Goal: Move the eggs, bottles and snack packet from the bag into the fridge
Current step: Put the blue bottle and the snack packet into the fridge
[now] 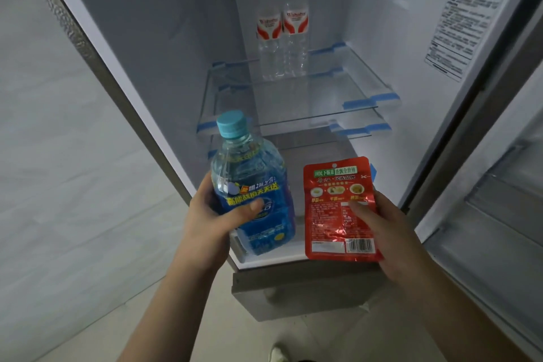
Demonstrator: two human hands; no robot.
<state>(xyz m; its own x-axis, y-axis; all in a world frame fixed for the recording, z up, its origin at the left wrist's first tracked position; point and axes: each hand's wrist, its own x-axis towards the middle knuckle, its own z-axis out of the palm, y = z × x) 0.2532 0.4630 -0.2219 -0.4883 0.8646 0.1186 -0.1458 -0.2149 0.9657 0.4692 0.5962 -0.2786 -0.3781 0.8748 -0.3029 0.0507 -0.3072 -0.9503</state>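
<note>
My left hand [210,220] grips a blue-labelled bottle [252,185] with a light blue cap, held upright in front of the open fridge. My right hand [382,232] pinches a red snack packet [340,211] by its right side, thumb on its face. Both are held in front of the fridge's lower compartment. Two clear water bottles [282,35] with red and white labels stand side by side at the back of the upper glass shelf [338,88]. No eggs and no bag are in view.
The fridge door [484,185] stands open at the right, with door racks. A second glass shelf [323,129] lies below the first, both taped with blue strips. A grey wall is at the left. A shoe tip [277,354] shows on the tiled floor.
</note>
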